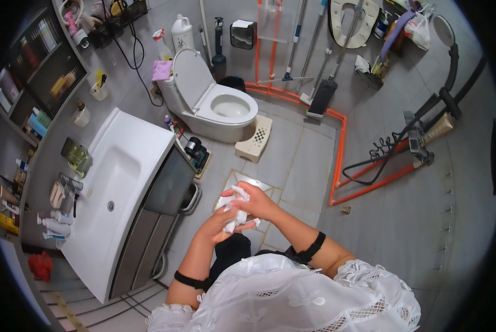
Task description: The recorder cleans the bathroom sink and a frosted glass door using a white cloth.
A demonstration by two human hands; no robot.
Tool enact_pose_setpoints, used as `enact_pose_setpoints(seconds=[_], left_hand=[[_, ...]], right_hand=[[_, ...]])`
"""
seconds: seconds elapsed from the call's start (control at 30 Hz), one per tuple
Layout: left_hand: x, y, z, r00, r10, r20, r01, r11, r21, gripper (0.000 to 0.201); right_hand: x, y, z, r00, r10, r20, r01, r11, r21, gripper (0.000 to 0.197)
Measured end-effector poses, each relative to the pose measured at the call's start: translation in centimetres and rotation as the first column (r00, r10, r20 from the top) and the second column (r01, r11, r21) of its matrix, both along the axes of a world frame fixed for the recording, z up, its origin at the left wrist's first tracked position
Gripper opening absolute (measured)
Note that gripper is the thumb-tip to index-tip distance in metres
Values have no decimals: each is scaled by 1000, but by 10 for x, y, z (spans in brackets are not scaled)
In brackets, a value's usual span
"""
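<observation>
Both hands meet in front of my body around a crumpled white tissue [236, 220]. My left hand [217, 224] holds it from below and the left, its thumb pressed onto the bunched material. From the other side my right hand [257, 202] grips the upper part, its fingers curled round it. Some white folds stick out between the fingers, and parts of both palms are hidden. Whether it is paper or thin cloth is hard to tell for sure.
On the left a white washbasin [127, 143] tops a grey cabinet. Ahead stands a toilet [226, 106] with its lid up, beside a cream step stool [254, 139]. Orange pipes [339, 155] run along the wall, with mops leaning behind. A shower fixture [417, 135] hangs at the right.
</observation>
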State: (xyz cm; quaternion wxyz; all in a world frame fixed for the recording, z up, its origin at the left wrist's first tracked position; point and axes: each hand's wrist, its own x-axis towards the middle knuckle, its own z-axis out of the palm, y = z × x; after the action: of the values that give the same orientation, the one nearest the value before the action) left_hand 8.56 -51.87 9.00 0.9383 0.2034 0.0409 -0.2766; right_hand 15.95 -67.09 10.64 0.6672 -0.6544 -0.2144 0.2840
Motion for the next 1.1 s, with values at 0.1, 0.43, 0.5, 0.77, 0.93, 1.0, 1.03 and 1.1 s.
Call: enact_pose_setpoints(seconds=[0.1,0.43,0.5,0.77,0.93,1.0,1.03,1.1], left_hand=[[57,0,1,986,-86,-145,133,926,354,33],[238,1,-14,958,-287,-13,245,791,561,21],[276,-6,-19,954,-299,-15,226,686,692,21],[413,-23,-43,948,-141,285,-231,307,923,20],[490,-36,-62,879,21,477,-477,45,878,23],[515,-38,-63,855,124,503,-490,-122,863,23],[525,-39,-63,828,144,542,-515,-191,836,24],[544,-37,-59,833,165,527,-465,-307,831,23]], right_hand=[[34,10,12,999,-2,-40,13,965,263,25],[200,29,-26,911,-172,-374,261,944,202,33],[232,30,-27,832,-346,-433,450,878,163,42],[385,24,-30,900,-233,-369,364,865,344,62],[473,33,-35,869,-233,-437,375,886,274,58],[507,39,-39,870,-164,-465,318,907,275,57],[521,42,-39,870,-142,-472,297,915,272,54],[544,55,-41,857,-130,-499,287,924,252,53]])
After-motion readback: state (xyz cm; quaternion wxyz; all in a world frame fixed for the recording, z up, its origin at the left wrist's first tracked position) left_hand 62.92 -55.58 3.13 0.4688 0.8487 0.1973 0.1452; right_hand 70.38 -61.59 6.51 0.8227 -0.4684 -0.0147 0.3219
